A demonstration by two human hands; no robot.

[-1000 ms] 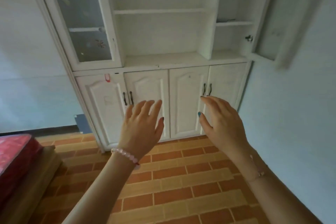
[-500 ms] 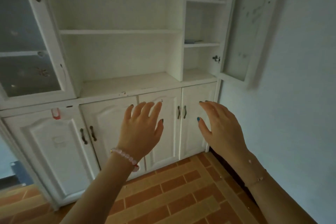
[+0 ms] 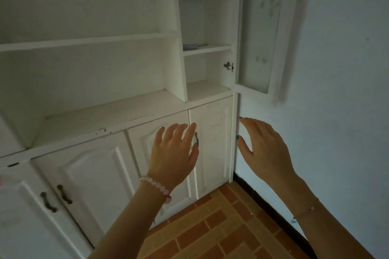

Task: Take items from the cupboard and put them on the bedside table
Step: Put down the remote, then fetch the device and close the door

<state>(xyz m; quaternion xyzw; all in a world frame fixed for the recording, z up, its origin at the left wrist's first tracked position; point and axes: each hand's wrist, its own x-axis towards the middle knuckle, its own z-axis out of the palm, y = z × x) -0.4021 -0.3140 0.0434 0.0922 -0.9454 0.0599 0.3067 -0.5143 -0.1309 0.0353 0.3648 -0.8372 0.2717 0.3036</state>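
A white cupboard (image 3: 117, 111) fills the left and middle of the view. Its narrow right compartment stands open, and a flat bluish item (image 3: 190, 46) lies on the middle shelf there. My left hand (image 3: 174, 153) is raised in front of the lower doors with fingers spread and holds nothing; a pink bead bracelet is on its wrist. My right hand (image 3: 263, 147) hovers beside the cupboard's right edge, open and empty. Both hands are well below the bluish item. The bedside table is out of view.
The glass door (image 3: 256, 27) of the right compartment is swung open toward the pale blue wall (image 3: 341, 111). The lower doors (image 3: 92, 174) are closed, with dark handles (image 3: 55, 196). The floor (image 3: 210, 227) is orange brick tile.
The view has moved closer to the cupboard and shifted toward its right end. Both hands stay raised and open in the same pose.
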